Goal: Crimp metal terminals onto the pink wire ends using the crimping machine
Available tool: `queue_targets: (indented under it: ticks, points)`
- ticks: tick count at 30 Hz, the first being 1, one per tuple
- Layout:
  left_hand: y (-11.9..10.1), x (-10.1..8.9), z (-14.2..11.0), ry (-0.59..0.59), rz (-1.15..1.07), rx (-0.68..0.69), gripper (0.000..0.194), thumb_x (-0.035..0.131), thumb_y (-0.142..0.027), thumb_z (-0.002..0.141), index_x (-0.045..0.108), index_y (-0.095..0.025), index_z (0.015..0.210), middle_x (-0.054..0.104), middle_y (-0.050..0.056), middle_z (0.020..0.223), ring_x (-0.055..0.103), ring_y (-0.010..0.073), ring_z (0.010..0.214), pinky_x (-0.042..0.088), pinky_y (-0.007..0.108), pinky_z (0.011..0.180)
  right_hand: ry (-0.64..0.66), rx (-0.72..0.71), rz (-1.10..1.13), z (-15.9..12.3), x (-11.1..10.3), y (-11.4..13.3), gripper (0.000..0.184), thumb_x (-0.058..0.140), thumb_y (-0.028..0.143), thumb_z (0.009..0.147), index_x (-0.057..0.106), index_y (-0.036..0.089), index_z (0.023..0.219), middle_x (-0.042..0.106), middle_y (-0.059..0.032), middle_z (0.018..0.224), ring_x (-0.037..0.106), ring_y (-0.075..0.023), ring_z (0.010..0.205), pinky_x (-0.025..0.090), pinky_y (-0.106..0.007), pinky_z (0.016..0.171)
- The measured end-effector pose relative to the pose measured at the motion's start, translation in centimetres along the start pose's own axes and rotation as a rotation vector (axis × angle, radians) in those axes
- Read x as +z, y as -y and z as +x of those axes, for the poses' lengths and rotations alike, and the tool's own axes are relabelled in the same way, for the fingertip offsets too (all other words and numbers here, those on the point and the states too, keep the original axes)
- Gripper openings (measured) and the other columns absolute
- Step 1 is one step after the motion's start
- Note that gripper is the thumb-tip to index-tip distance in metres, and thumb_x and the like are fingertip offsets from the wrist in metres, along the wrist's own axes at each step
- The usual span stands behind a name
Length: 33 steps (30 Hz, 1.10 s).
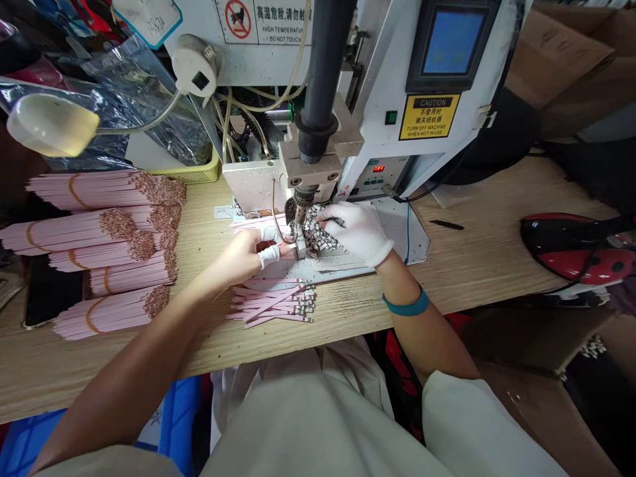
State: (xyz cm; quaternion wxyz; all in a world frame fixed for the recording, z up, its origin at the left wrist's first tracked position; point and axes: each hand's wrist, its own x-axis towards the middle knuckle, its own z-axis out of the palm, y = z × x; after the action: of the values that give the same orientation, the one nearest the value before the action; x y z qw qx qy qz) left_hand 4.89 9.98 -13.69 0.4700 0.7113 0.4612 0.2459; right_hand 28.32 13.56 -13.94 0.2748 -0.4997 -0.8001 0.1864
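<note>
The left hand (243, 255), bare but for white wraps on its fingers (269, 256), has its grip pinched together on a pink strip (258, 223) at the metal foot of the press head (301, 212), near the center of the frame. The right hand (355, 232), in a white knit glove, is clamped around a dense bunch of strips with silvery tips (318, 228), just beside that head. A teal wristband (407, 303) circles the right wrist.

Above them stands the white machine (382, 86). Its yellow caution label (430, 116) reads "CAUTION" and "TURN OFF MACHINE WHEN NOT IN USE" under Chinese text, and red digits glow on a small display (378, 168). A sign at top center (263, 20) reads "HIGH TEMPERATURE" and "DO NOT TOUCH", beside a crossed-out hand symbol.

Loose pink strips (271, 305) lie in a heap on the wooden counter (447, 265) just below the hands. To the left, banded bundles of pink strips (102, 192) are stacked with their dark, speckled ends facing the machine.
</note>
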Motion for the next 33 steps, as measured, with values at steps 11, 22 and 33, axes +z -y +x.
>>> queue_targets:
  ticks: [11, 22, 33]
  points:
    - [0.3, -0.1, 0.2, -0.013, -0.018, 0.015, 0.034, 0.062, -0.047, 0.080, 0.064, -0.013, 0.083, 0.064, 0.005, 0.087, 0.057, 0.0183, 0.079, 0.045, 0.029, 0.072, -0.020, 0.006, 0.002, 0.6, 1.5, 0.3, 0.016, 0.058, 0.017, 0.078, 0.073, 0.019, 0.082, 0.069, -0.0048, 0.088, 0.062, -0.0209, 0.083, 0.046, -0.032, 0.076]
    - [0.2, 0.0, 0.2, -0.046, -0.057, -0.013, 0.035, 0.065, -0.047, 0.077, 0.062, -0.013, 0.074, 0.057, 0.002, 0.074, 0.048, 0.0116, 0.063, 0.038, 0.023, 0.057, 0.028, 0.187, 0.623, 0.5, 1.0, 1.0, 0.010, 0.062, 0.024, 0.076, 0.061, 0.015, 0.080, 0.066, -0.0049, 0.081, 0.064, -0.0172, 0.073, 0.052, -0.029, 0.062]
    - [0.9, -0.2, 0.8, -0.058, -0.182, -0.002, 0.034, 0.070, -0.047, 0.074, 0.068, -0.014, 0.078, 0.067, 0.005, 0.088, 0.060, 0.0179, 0.084, 0.046, 0.027, 0.078, 0.236, 0.377, 0.968, 0.0, 0.8, 1.6, 0.013, 0.069, 0.014, 0.072, 0.066, 0.009, 0.084, 0.063, -0.0036, 0.068, 0.054, -0.0073, 0.050, 0.044, -0.016, 0.039]
